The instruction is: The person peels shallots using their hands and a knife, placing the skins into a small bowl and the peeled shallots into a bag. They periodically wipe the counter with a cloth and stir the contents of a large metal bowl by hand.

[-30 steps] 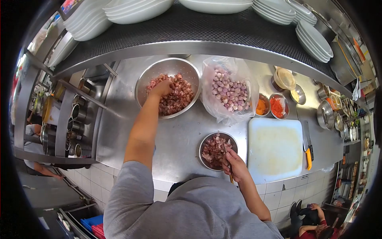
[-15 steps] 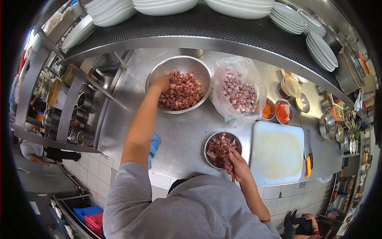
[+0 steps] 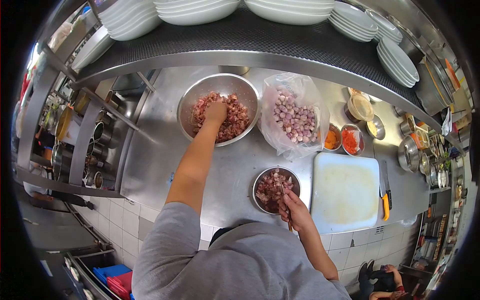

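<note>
My left hand (image 3: pixel 216 114) reaches into a large metal bowl (image 3: pixel 184 120), its fingers hidden among reddish-brown pieces that look like shallots with their skins (image 3: pixel 235 117). Beside my body, my right hand (image 3: pixel 296 212) is closed round a small knife (image 3: pixel 282 189), whose thin blade points up over a smaller metal bowl (image 3: pixel 255 200). That bowl contains similar reddish-purple pieces (image 3: pixel 270 187). Between the large bowl and the cutting board lies a clear plastic bag (image 3: pixel 270 120) full of pale purple shallots (image 3: pixel 296 117).
A white cutting board (image 3: pixel 345 192) lies right of the small bowl, with an orange-handled knife (image 3: pixel 385 205) beside it. Small bowls of orange food (image 3: pixel 331 140) and red food (image 3: pixel 351 142) stand behind the board. Overhead, a shelf (image 3: pixel 225 57) carries stacked white plates (image 3: pixel 197 12).
My left hand has shifted right, from the left side of the large bowl's contents to their middle. My left arm now covers most of the blue cloth. My right hand keeps holding the knife.
</note>
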`<state>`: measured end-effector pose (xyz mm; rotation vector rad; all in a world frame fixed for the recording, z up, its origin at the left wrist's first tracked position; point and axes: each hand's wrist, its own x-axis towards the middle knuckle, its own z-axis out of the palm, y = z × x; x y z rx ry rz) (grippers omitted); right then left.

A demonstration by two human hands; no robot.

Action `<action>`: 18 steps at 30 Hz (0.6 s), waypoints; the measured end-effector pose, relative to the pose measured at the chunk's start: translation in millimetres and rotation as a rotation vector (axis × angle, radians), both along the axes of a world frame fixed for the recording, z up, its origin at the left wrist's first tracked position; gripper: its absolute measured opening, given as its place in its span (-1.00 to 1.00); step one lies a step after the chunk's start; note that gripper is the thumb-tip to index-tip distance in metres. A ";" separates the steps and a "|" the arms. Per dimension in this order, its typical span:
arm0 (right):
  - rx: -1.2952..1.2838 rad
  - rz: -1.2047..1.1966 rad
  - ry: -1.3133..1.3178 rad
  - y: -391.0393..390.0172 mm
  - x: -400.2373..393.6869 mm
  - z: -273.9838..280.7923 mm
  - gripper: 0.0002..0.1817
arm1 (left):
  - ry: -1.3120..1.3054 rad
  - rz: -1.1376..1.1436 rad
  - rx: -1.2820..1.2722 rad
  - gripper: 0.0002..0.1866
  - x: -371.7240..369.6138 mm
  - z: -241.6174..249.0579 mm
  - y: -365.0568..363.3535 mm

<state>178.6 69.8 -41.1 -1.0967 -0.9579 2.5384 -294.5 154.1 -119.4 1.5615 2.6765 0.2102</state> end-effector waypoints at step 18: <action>0.045 -0.027 0.015 1.4 1.9 7.9 -0.60 | -1.468 0.194 0.753 -0.72 53.1 76.2 -62.3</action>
